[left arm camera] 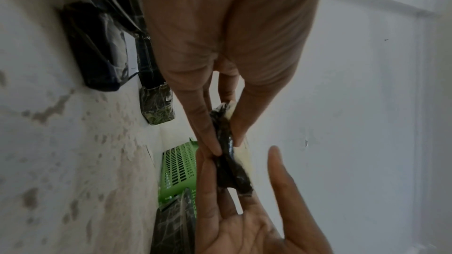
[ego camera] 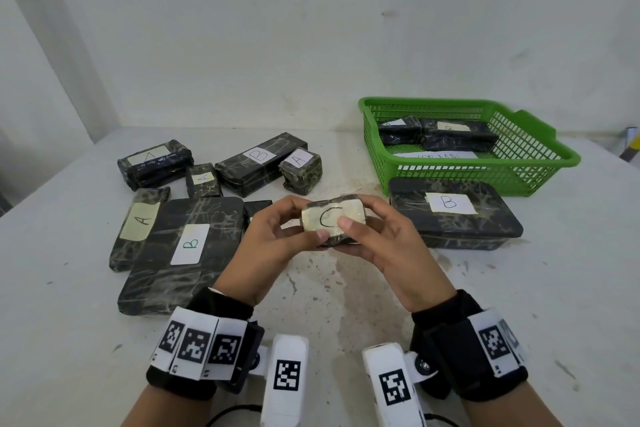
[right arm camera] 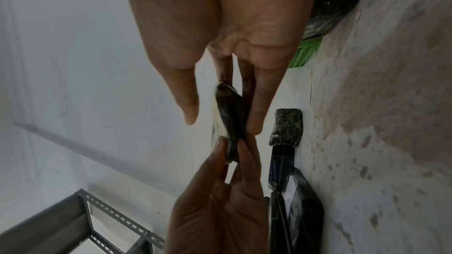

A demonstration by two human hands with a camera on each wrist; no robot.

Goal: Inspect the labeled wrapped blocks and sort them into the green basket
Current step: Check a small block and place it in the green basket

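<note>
A small dark wrapped block with a pale label marked C (ego camera: 330, 218) is held above the table's middle by both hands. My left hand (ego camera: 304, 224) pinches its left end between thumb and fingers. My right hand (ego camera: 360, 218) cups the right end, fingers behind it and thumb over the label. The left wrist view shows the block (left arm camera: 229, 163) edge-on in my left hand (left arm camera: 226, 145). The right wrist view shows the block (right arm camera: 231, 121) edge-on in my right hand (right arm camera: 223, 124). The green basket (ego camera: 568, 159) sits at the back right, with two wrapped blocks (ego camera: 450, 135) inside.
Several wrapped blocks marked A or B lie at the left, among them a large flat B block (ego camera: 183, 246) and a cube marked A (ego camera: 301, 170). Another flat B block (ego camera: 453, 215) lies in front of the basket. A grey metal rack (right arm camera: 73, 219) stands off the table.
</note>
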